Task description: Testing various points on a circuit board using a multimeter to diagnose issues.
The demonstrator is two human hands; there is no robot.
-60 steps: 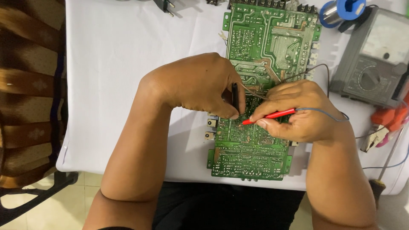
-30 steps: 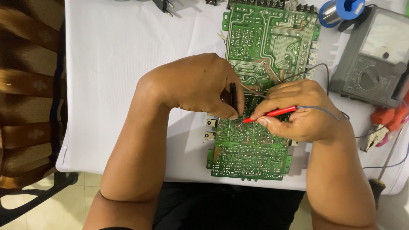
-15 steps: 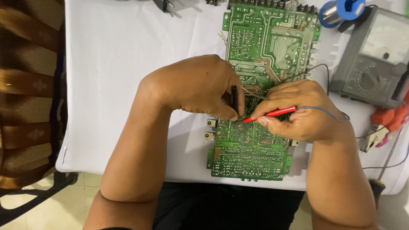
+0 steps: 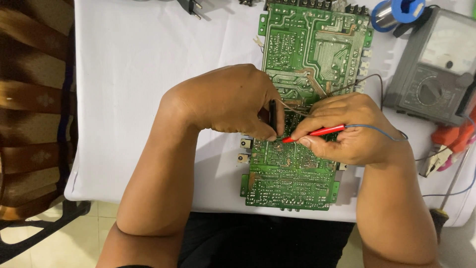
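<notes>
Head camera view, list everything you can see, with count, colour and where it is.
circuit board: one, green, middle of the table, solder side up
black probe: one, black, in the left hand, over the board
red probe: one, red, in the right hand, tip on the board
meter: one, grey, with dial, upper right
solder spool: one, blue, top right
pliers: one, orange-red handles, right edge
plug: one, black, top edge
table: one, white cover
chair: one, brown wood, left
left hand: grips the black probe
right hand: pinches the red probe
</notes>
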